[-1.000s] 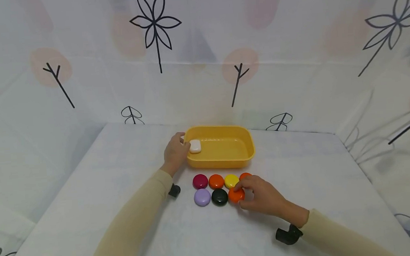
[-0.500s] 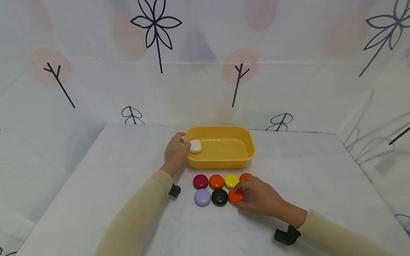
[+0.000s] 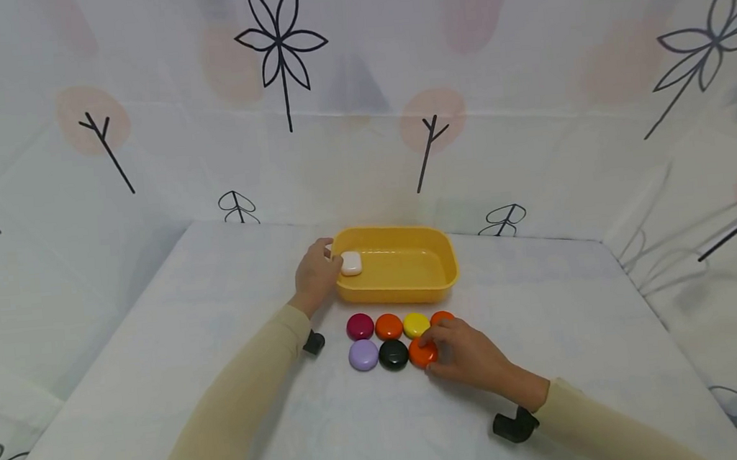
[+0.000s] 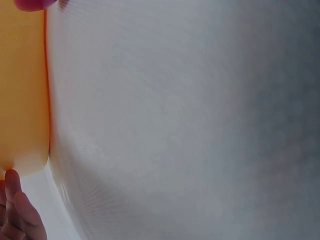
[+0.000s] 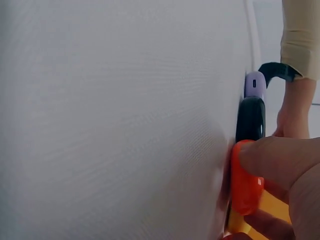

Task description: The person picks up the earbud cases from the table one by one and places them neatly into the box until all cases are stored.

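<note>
My left hand (image 3: pixel 316 274) grips the left end of a yellow rectangular tray (image 3: pixel 402 294), thumb at the rim. Inside that end lies a small white rounded-square piece (image 3: pixel 351 263). In front of the tray, my right hand (image 3: pixel 476 357) pinches a glossy orange-red disc (image 3: pixel 421 354) at the right end of the near row. The right wrist view shows the thumb on this disc (image 5: pixel 245 180), which stands beside a black disc (image 3: pixel 393 355). A lavender disc (image 3: pixel 363 355) ends the row on the left; its side has a small dark slot in the right wrist view.
Behind them runs a far row: a crimson disc (image 3: pixel 359 327), an orange disc (image 3: pixel 389 326), a yellow disc (image 3: pixel 416 325) and another orange-red disc (image 3: pixel 442 316), partly hidden by my right hand. All sit on a white-covered table (image 3: pixel 333 435), with patterned cloth (image 3: pixel 362 151) around it.
My right hand and the orange-red disc have shifted very slightly left, the black disc with them. The left hand and the tray have stayed in place.
</note>
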{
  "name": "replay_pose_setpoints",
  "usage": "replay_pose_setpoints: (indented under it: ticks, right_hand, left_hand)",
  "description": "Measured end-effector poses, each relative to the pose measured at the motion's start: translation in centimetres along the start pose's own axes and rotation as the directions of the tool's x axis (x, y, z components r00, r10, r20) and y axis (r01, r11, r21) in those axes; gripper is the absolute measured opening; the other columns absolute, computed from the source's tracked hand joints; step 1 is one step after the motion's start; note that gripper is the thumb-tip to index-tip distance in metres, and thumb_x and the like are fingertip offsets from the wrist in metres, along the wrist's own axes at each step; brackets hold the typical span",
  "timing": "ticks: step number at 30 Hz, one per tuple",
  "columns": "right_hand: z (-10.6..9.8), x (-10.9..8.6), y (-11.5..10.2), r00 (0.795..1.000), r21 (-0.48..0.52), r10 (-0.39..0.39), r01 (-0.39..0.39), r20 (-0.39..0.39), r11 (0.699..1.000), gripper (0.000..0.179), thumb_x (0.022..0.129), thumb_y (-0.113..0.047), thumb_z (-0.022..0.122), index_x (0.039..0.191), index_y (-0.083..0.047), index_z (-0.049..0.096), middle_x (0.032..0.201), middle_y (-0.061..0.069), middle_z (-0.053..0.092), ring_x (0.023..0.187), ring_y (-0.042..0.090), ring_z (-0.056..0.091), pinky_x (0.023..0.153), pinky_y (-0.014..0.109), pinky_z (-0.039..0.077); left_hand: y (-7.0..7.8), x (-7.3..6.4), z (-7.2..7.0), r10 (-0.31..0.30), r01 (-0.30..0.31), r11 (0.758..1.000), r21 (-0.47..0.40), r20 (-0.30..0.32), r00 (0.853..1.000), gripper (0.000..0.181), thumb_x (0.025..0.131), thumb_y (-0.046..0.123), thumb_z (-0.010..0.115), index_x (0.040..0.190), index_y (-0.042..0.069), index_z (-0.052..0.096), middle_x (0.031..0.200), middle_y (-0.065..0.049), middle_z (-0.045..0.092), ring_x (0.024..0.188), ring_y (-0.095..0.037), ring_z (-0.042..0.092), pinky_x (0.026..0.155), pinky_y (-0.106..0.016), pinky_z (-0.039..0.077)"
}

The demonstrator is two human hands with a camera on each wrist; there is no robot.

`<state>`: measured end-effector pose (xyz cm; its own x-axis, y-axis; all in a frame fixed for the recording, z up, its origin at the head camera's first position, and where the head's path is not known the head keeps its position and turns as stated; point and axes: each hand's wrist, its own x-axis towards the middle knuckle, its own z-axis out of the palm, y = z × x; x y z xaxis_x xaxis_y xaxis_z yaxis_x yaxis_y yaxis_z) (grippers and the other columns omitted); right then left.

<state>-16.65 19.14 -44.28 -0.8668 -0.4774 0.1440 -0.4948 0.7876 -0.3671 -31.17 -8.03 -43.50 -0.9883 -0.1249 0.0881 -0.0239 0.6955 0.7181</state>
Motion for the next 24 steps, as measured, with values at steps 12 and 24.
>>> replay_pose_setpoints:
  ticks: [12, 24]
  right_hand:
    - [-0.5, 0.2, -0.4, 0.998, 0.000, -0.049, 0.049, -0.045, 0.999, 0.033, 0.062, -0.030, 0.074, 0.092, -0.028, 0.060, 0.090, -0.014, 0.052, 0.084, 0.003, 0.044, 0.075, 0.025, 0.045]
    - [-2.1, 2.1, -0.9, 0.997, 0.094, 0.003, 0.004, -0.071, 0.996, 0.030, 0.067, -0.026, 0.069, 0.096, -0.026, 0.059, 0.097, -0.016, 0.051, 0.091, 0.012, 0.048, 0.078, 0.028, 0.044]
  left_hand:
    - [-0.2, 0.2, 0.3, 0.021, -0.021, 1.000, 0.011, -0.008, 1.000, 0.044, 0.081, 0.029, 0.048, 0.124, 0.018, 0.044, 0.099, -0.003, 0.054, 0.078, -0.018, 0.051, 0.066, -0.029, 0.045]
    - [0.0, 0.1, 0.1, 0.007, -0.007, 1.000, 0.014, 0.003, 1.000, 0.045, 0.081, 0.030, 0.048, 0.124, 0.018, 0.044, 0.101, -0.003, 0.054, 0.079, -0.018, 0.051, 0.067, -0.030, 0.044]
